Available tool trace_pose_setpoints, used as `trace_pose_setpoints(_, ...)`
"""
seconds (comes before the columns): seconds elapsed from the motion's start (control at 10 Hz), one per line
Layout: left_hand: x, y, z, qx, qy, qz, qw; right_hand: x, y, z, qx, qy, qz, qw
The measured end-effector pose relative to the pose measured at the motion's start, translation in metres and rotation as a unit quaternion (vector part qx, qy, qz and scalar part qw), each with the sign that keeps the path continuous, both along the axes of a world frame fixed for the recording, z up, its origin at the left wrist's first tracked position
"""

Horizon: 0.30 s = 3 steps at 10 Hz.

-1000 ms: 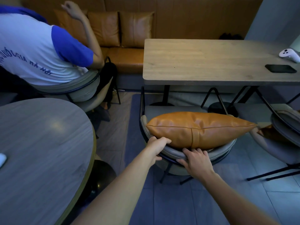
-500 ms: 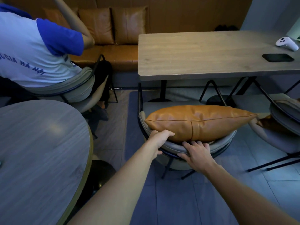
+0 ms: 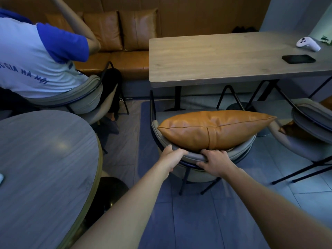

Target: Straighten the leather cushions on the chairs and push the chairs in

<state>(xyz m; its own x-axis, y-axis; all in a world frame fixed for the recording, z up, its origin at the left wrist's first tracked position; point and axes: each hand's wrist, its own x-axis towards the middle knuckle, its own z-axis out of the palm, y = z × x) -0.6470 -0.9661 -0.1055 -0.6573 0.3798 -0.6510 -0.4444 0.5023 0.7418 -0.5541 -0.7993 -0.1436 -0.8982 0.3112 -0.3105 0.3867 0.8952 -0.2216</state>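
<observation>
Tan leather cushion [image 3: 213, 129] stands edgewise against grey chair [image 3: 194, 155] backrest, facing table.

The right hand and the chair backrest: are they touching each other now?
Touching. The head view shows the right hand gripping the grey chair backrest, fingers curled over its top edge just below the leather cushion.

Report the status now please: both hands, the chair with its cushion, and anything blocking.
Left hand and right hand both grip the chair backrest. Leather cushion lies level across it. Chair not yet under the wooden table; path ahead looks clear.
</observation>
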Motion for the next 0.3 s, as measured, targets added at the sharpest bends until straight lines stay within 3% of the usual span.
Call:
trace_pose_setpoints(0.1, -0.003, 0.001, 0.008, -0.044, 0.071, -0.072, 0.994, -0.005, 0.002, 0.02, -0.055, -0.01, -0.02, 0.998)
trace_pose_setpoints(0.3, -0.014, 0.004, 0.052, -0.14, 0.233, -0.206, 0.94, -0.027, 0.014, 0.078, -0.119, -0.01, -0.053, 0.991)
